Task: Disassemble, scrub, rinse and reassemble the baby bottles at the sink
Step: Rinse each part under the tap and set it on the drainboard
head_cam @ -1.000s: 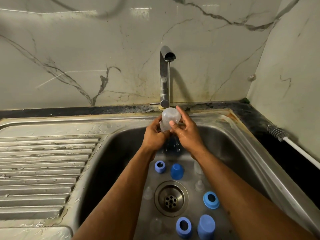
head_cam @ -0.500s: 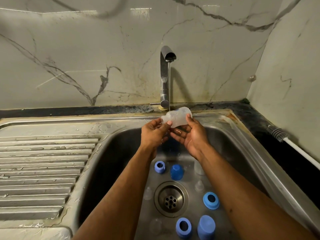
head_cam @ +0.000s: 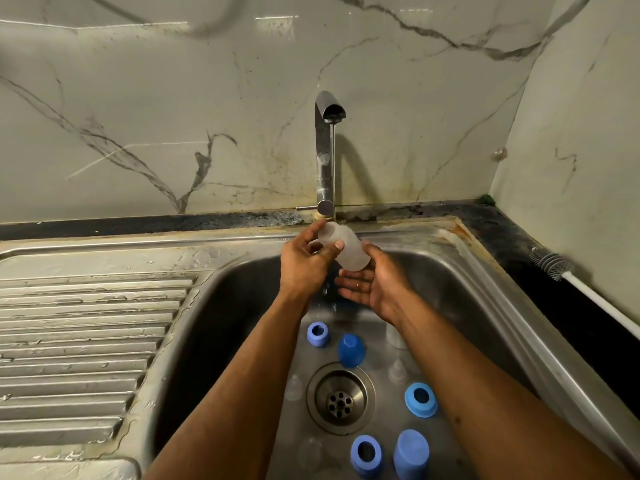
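Bottle: a clear, frosted baby bottle (head_cam: 344,247) is held over the sink basin, at 12 o'clock from the drain, tilted with one end toward 11 o'clock. The water stream meets its upper end.
Left hand: the left hand (head_cam: 304,263) grips the bottle at its upper left end, thumb in front and fingers curled behind it.
Right hand: the right hand (head_cam: 375,285) lies palm up just under the bottle's lower right end, with the fingers spread and nearly straight; the thumb touches the bottle's side. It supports the bottle and does not close around it.
Water: a thin stream (head_cam: 333,168) falls from the tap (head_cam: 325,150), which stands at 12 o'clock behind the basin.
Sink: a steel sink (head_cam: 460,271) with a round drain (head_cam: 340,398) in the floor of the basin.
Blue parts: around the drain lie three blue rings, at 11 o'clock (head_cam: 318,335), at 3 o'clock (head_cam: 420,399) and at 5 o'clock (head_cam: 366,454). Two blue caps also lie there, one at 12 o'clock (head_cam: 351,350) and one at 5 o'clock (head_cam: 410,453), beside the lower ring.
Clear parts: some small clear pieces lie near the drain, for example one at 2 o'clock (head_cam: 397,371); what they are I cannot tell.
Drainboard: a ribbed drainboard (head_cam: 86,341) lies at 9 o'clock from the basin.
Brush: a bottle brush (head_cam: 550,263) with a white handle lies on the dark counter at 3 o'clock.
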